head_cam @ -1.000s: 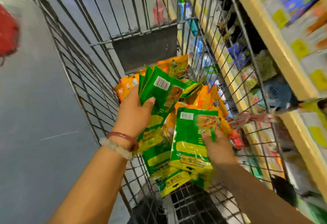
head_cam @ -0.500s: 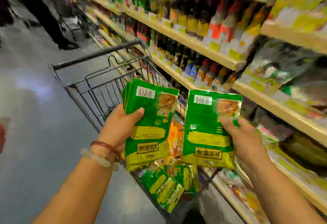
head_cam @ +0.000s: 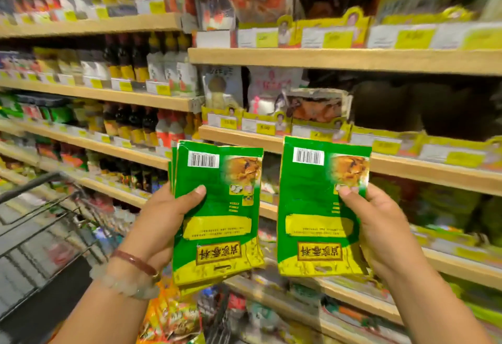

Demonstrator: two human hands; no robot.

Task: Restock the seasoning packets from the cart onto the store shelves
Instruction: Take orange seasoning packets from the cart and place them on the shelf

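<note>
My left hand (head_cam: 165, 218) grips a fanned stack of green and yellow seasoning packets (head_cam: 217, 216), held upside down with the barcode at the top. My right hand (head_cam: 380, 224) holds another green seasoning packet (head_cam: 312, 207) the same way, thumb on its front. Both are raised in front of the wooden store shelves (head_cam: 326, 59). The wire cart (head_cam: 40, 221) is at the lower left, with orange and green packets (head_cam: 171, 313) visible in it below my left wrist.
Bottles of sauce (head_cam: 130, 63) fill the shelves at left. Pouches (head_cam: 315, 105) and yellow price tags (head_cam: 266, 129) line the shelves straight ahead. A dark gap (head_cam: 407, 104) shows on the middle shelf at right. Lower shelves hold more packets.
Both hands lifted the green packets out of the cart and up to shelf height. The view swung from the cart up to the shelves.
</note>
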